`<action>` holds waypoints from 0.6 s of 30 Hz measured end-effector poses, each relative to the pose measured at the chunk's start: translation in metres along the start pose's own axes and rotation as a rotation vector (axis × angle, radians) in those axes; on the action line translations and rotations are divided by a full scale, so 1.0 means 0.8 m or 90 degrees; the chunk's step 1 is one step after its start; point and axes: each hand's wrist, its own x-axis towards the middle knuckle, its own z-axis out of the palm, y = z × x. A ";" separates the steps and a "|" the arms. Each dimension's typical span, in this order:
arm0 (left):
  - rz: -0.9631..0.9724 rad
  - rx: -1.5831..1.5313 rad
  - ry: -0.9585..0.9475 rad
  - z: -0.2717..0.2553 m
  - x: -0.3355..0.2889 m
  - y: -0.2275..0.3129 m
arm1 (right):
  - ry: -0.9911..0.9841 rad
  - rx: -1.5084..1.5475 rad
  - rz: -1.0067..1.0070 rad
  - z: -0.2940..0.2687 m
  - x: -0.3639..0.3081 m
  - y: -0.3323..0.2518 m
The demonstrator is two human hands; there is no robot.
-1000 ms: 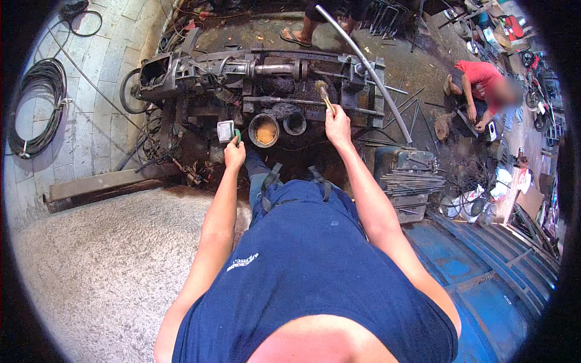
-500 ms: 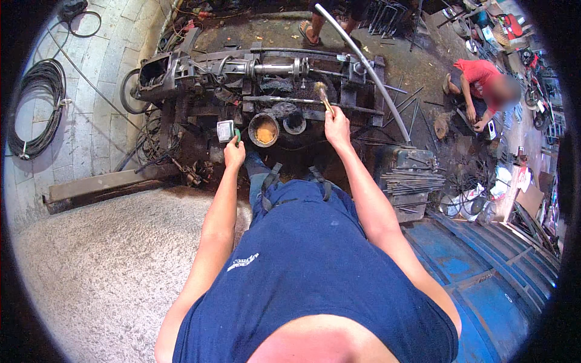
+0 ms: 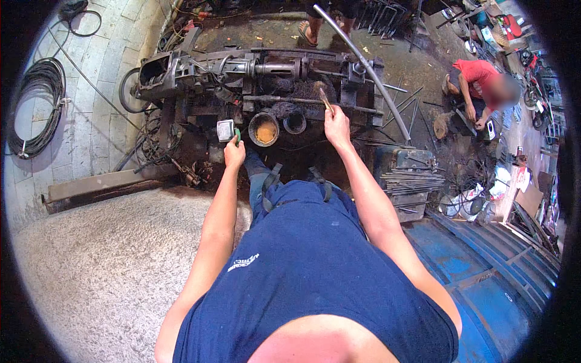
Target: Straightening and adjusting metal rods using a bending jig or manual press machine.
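My right hand (image 3: 337, 126) is closed round the handle of a brush (image 3: 327, 103), whose bristle end points away from me over the near side of a long metal machine (image 3: 275, 68). Its bristles are hard to make out against the dark metal. On the left, my left hand (image 3: 234, 151) grips a green-handled tool with a pale, square head (image 3: 226, 130); its exact kind is unclear. Just right of that hand stands a round can (image 3: 264, 143) with orange-yellow stuff inside. Beside the can is a smaller, dark, round container (image 3: 295, 123).
A long grey pipe (image 3: 366, 66) slants across the machine's right end. Metal rods (image 3: 413, 180) lie stacked to my right. A person in a red shirt (image 3: 477, 75) crouches at the far right; another person's foot (image 3: 308, 33) shows beyond the machine. Coiled cable (image 3: 37, 107) lies far left.
The brush in my right hand has tilted slightly, and its bristle end looks darker. My left hand and its green-handled tool have barely moved.
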 end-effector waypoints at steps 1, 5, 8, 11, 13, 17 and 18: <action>-0.003 0.000 -0.001 -0.001 0.000 0.001 | -0.002 -0.001 -0.003 0.001 0.002 0.000; -0.009 0.002 -0.005 -0.003 -0.001 0.004 | 0.016 -0.014 -0.034 0.008 0.021 -0.011; 0.022 -0.007 0.005 -0.003 -0.003 0.002 | 0.031 -0.035 -0.042 0.012 0.046 -0.031; 0.018 -0.018 -0.004 -0.004 -0.004 0.004 | 0.040 -0.057 -0.036 0.018 0.062 -0.036; 0.004 -0.007 -0.008 -0.007 -0.005 0.005 | -0.015 -0.118 -0.032 0.024 0.064 -0.032; 0.001 0.010 -0.014 -0.008 -0.003 0.006 | -0.065 -0.089 -0.006 0.034 0.021 0.004; 0.009 0.023 -0.012 -0.008 -0.004 0.006 | -0.057 -0.075 0.000 0.036 0.008 0.020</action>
